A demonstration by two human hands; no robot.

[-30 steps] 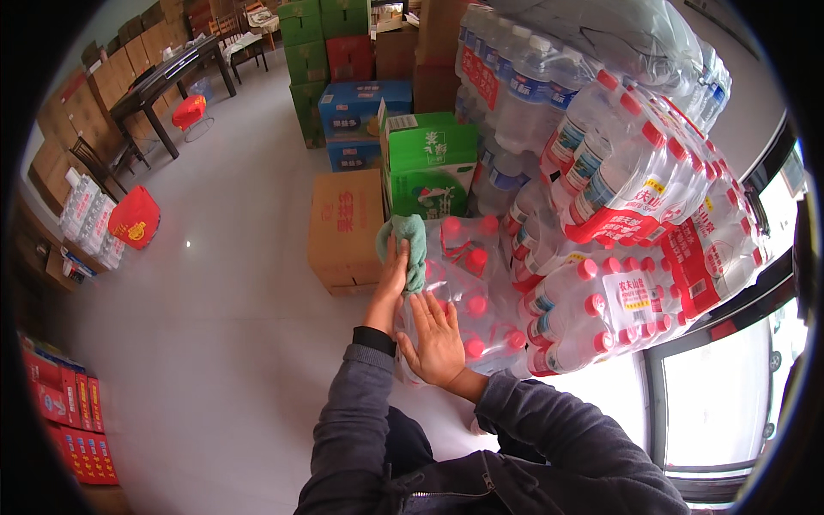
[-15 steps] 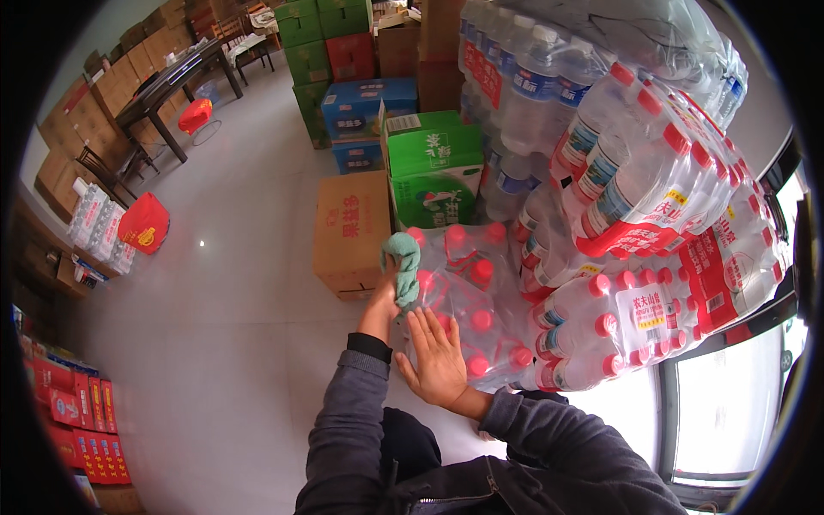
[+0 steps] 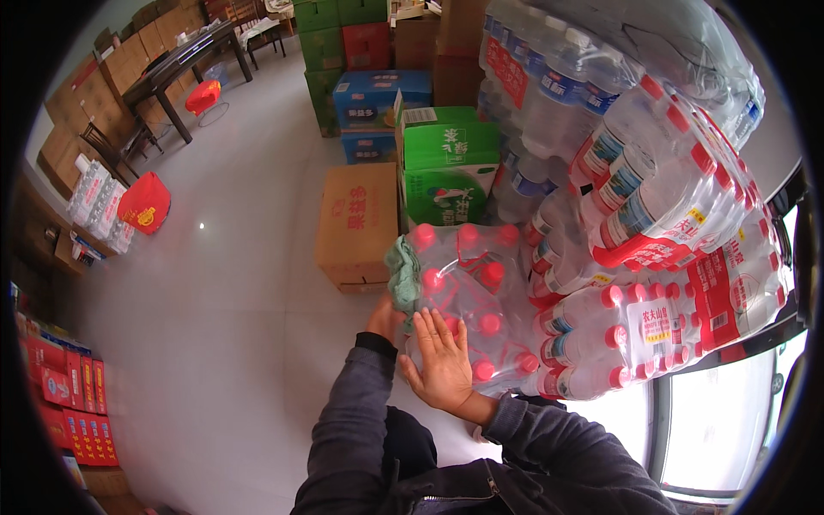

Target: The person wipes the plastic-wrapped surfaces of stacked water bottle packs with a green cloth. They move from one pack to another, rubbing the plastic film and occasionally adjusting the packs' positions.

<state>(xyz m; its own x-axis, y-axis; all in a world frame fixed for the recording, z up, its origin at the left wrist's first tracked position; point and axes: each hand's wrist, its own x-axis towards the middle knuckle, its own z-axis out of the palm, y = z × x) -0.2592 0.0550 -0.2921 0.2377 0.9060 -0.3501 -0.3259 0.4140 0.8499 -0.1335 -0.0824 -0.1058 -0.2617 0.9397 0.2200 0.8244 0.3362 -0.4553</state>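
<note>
Stacked cartons [image 3: 382, 101], wrapped bottle packs [image 3: 468, 296] — it's a storeroom or shop.

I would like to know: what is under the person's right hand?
The right hand lies on a wrapped bottle pack. Red caps show beyond the hand and to its right; whatever is directly beneath it is covered and cannot be seen.

A pale floor [image 3: 232, 343] is stretching across the left and centre of the frame, catching one small glint [image 3: 202, 226]. At upper left, a dark table [image 3: 182, 62] is standing near a chair [image 3: 130, 146]. At lower right, bright daylight is filling a glass pane [image 3: 721, 429].
</note>
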